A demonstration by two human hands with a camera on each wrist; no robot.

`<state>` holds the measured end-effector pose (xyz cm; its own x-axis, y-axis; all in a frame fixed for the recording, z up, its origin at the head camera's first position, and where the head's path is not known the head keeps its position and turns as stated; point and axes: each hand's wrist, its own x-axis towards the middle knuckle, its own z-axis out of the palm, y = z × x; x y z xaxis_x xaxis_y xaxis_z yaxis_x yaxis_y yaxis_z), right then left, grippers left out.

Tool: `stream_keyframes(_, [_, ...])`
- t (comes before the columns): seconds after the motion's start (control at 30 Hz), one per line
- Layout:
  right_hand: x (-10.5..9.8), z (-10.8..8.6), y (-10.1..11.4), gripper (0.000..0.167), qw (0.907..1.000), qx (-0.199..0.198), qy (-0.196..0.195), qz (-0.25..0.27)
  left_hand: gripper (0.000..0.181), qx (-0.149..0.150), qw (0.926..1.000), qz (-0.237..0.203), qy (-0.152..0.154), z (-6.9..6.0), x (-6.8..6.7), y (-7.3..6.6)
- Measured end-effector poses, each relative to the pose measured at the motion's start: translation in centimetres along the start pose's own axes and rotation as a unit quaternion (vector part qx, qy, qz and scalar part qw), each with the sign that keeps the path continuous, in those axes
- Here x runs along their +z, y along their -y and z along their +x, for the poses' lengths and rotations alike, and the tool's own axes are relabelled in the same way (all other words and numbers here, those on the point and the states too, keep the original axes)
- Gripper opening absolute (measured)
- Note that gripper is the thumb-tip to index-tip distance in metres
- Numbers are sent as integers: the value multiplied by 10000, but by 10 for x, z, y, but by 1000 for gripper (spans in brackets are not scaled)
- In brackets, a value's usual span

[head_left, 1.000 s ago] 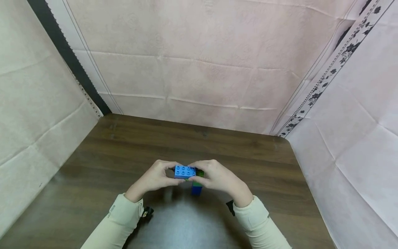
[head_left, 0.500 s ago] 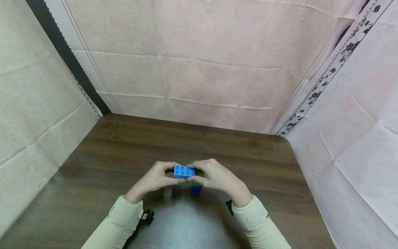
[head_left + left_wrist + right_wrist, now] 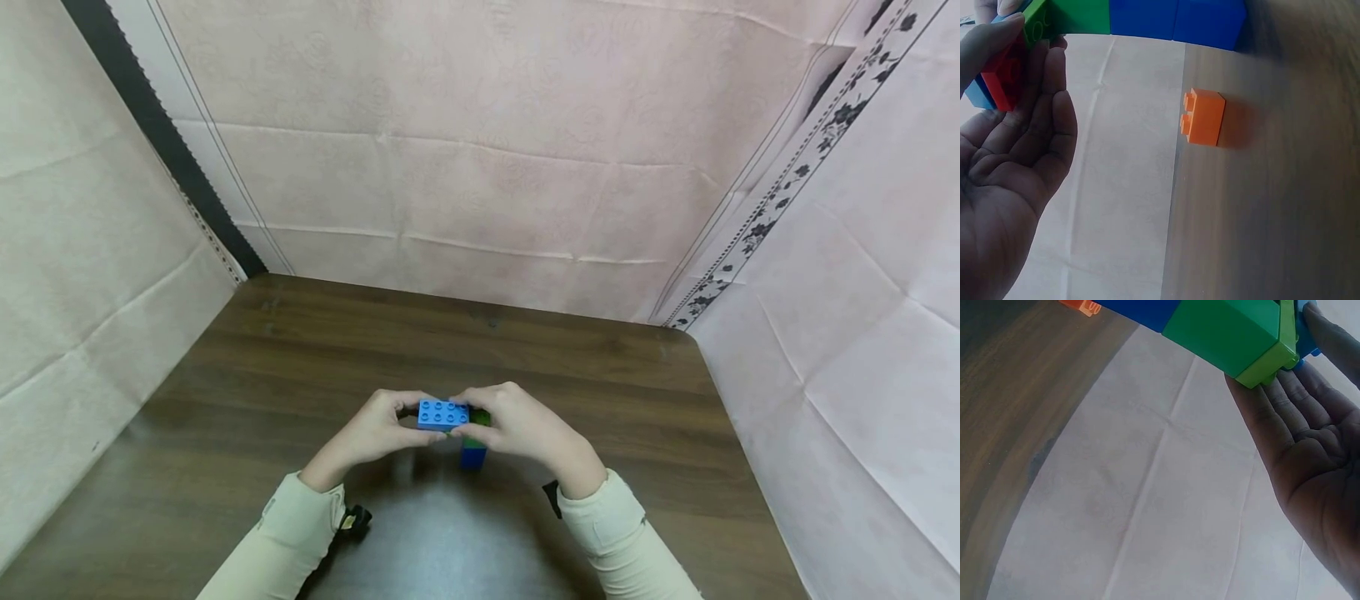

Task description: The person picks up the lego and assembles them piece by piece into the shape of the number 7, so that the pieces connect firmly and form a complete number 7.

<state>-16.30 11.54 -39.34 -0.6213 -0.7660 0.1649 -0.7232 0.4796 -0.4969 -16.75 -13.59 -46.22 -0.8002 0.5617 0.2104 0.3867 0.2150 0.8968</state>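
Observation:
A light blue toy building brick (image 3: 443, 415) with studs on top lies between both hands in the head view. My left hand (image 3: 388, 427) pinches its left end, thumb in front and fingers behind. My right hand (image 3: 517, 421) grips its right end the same way. Beneath it, the left wrist view shows a red brick (image 3: 1002, 81) under the left thumb and a light green brick (image 3: 1036, 24). A stack runs down from there: a darker green brick (image 3: 1225, 334), then two dark blue bricks (image 3: 1141, 19). The fingers hide part of the joints.
An orange brick (image 3: 1205, 117) stands apart on the wooden table (image 3: 480, 350), beside the stack's base; the head view does not show it. Pale cloth walls (image 3: 480, 167) enclose the table at the back and both sides.
Almost nothing differs: both hands keep the same grip on the bricks, and the slight leftward shift in the picture is about that of the whole view.

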Motion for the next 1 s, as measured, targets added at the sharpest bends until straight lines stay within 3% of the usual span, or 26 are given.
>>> stream_keyframes(0.53, [0, 0, 1, 38, 9999, 95, 32, -18, 32, 226, 9997, 79, -28, 0, 1, 4])
stream_keyframes(1.0, [-1, 2, 4, 37, 9995, 287, 88, 62, 34, -93, 9997, -196, -60, 0, 3, 3])
